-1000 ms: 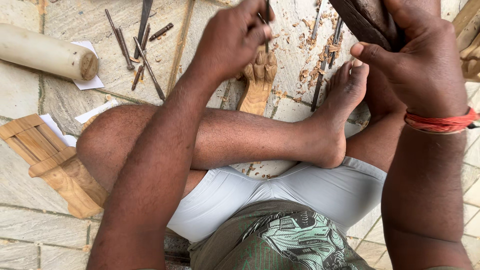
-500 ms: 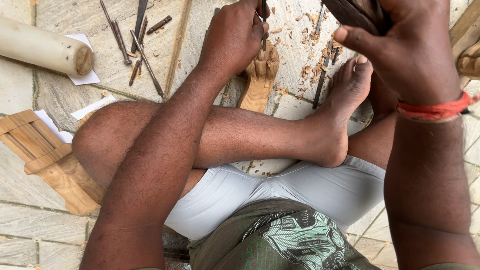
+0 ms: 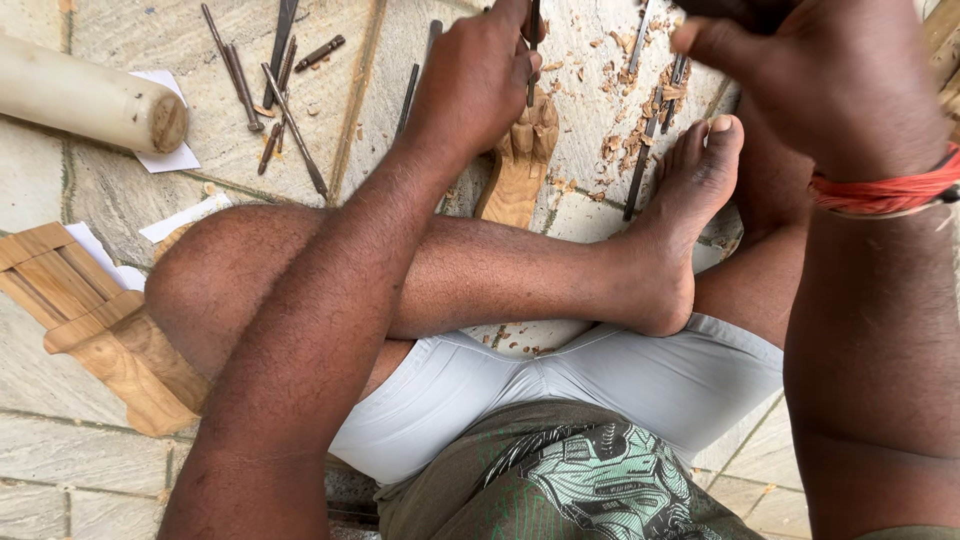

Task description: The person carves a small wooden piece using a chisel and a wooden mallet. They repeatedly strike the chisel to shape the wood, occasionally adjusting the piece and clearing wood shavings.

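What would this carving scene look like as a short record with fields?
Setting: person seated cross-legged on a stone floor
Left hand: grip closed on a thin chisel set on the wooden carving
Right hand: raised, holding a dark object, mostly out of view
Wrist: red band
Nearby: loose chisels, pale cylinder, wooden frame piece, wood chips

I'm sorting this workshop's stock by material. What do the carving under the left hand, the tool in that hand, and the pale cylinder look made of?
The carving looks like raw, unfinished wood: tan, matte, with fresh chips scattered around it. The tool in the left hand seems dark metal, thin and dull like the loose rods on the floor. The cylinder is probably smooth pale wood; its cut end shows a darker, ringed face.
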